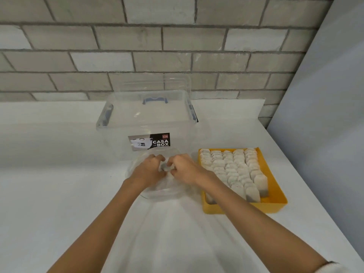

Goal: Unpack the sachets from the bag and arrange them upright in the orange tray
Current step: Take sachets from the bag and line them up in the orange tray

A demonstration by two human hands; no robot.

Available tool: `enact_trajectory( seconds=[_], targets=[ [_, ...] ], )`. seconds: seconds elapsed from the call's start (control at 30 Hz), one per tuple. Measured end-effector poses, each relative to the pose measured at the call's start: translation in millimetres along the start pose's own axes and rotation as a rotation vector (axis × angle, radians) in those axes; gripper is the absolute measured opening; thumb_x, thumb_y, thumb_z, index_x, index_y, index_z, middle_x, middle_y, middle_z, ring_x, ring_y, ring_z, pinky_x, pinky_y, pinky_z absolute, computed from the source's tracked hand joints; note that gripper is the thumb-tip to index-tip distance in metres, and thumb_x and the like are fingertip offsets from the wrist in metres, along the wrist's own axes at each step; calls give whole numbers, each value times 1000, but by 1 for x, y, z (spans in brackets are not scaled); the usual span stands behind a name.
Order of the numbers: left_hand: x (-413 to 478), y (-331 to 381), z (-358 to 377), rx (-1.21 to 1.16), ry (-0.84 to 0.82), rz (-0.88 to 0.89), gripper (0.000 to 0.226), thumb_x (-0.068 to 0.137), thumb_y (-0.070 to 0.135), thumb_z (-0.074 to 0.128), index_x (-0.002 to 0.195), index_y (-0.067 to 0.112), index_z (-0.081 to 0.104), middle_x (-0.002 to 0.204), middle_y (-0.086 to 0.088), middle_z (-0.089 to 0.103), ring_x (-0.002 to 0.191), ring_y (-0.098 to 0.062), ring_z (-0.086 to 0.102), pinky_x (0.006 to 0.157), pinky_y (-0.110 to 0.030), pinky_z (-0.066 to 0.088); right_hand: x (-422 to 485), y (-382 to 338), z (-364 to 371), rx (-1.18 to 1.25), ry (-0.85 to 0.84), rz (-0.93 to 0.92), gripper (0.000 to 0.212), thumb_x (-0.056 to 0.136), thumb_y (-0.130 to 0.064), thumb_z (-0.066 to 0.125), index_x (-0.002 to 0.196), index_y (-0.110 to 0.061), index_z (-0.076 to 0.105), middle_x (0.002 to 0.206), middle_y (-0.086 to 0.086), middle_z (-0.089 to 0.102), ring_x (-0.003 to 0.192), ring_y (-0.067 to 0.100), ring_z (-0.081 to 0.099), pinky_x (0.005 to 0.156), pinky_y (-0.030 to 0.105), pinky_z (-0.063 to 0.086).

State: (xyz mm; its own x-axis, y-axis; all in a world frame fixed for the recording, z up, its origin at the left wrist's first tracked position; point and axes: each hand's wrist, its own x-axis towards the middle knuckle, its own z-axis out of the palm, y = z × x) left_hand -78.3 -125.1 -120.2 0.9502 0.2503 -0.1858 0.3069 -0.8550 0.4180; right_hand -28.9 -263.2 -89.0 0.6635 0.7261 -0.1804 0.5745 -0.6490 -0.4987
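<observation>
Pale, flat paper sachets [232, 168] are stood upright in packed rows inside the orange plastic tray [275, 206], centre right on the white counter [59, 174]. A crumpled clear plastic bag [157, 189] at centre is gripped with curled fingers by the left hand [148, 170] and right hand [184, 170]. A clear lidded storage box [147, 119] is seen behind.

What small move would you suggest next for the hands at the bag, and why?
Probably draw the sachet out toward the orange tray: the right hand seems to pinch it, the left hand grips the bag, and the tray's near right corner is bare.
</observation>
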Motion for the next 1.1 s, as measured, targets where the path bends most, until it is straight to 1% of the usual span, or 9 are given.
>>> enact_trajectory(
  seconds=[0.13,0.27,0.4,0.57,0.67,0.8,0.87,1.0,1.1],
  targets=[
    [3,0,12,-27,37,-76,56,92,32,56,140,9,38,138,-16,42,128,-30,43,101,-38,39,15,2,15,-71,-12,115,38,93,-14,49,128,1,44,134,23,42,127,37,42,100,39,40],
    [1,4,21,-40,48,-98,54,87,31,62,133,8,45,128,-18,44,121,-34,45,98,-40,41,23,2,25,-84,33,191,39,93,-13,48,129,-1,40,131,23,45,122,40,46,95,40,42],
    [-1,4,22,-46,53,-86,45,85,26,63,125,9,51,118,-17,46,111,-35,50,94,-40,44,26,1,30,-86,138,179,39,93,-23,47,127,-3,44,124,21,50,114,40,52,91,42,46],
    [-1,-1,23,-86,74,-88,35,83,21,64,114,6,53,114,-17,47,105,-35,52,91,-40,45,22,-3,34,-87,196,140,28,92,-17,47,118,-11,56,118,13,53,107,35,56,87,40,49],
    [-1,-4,24,-120,85,-86,34,81,21,67,108,5,55,107,-14,50,108,-32,50,86,-32,43,19,-3,34,-34,177,148,22,89,-10,49,107,-9,62,111,15,59,100,32,59,85,38,50],
    [-3,-5,20,-165,110,-101,48,79,16,74,119,4,50,110,-14,48,99,-26,50,83,-27,41,18,-1,30,86,162,165,24,85,-1,46,98,-11,64,100,13,57,89,31,58,80,36,51],
    [-5,-4,18,-173,118,-110,50,81,10,71,124,4,47,113,-16,52,97,-25,50,85,-30,44,16,2,24,99,166,114,26,87,1,46,101,-12,64,107,12,55,92,30,59,77,33,50],
    [-8,-6,14,-172,131,-123,40,80,10,71,118,7,57,107,-12,58,97,-22,53,75,-21,37,3,9,4,89,197,59,25,87,-2,60,110,-9,64,115,15,55,97,24,58,79,26,45],
    [-16,0,8,-153,145,-68,24,82,8,68,106,7,65,99,-9,62,94,-20,52,71,-17,33,-14,9,-17,126,227,48,15,84,-3,66,98,-3,71,104,14,66,97,21,60,80,23,46]
  ],
)
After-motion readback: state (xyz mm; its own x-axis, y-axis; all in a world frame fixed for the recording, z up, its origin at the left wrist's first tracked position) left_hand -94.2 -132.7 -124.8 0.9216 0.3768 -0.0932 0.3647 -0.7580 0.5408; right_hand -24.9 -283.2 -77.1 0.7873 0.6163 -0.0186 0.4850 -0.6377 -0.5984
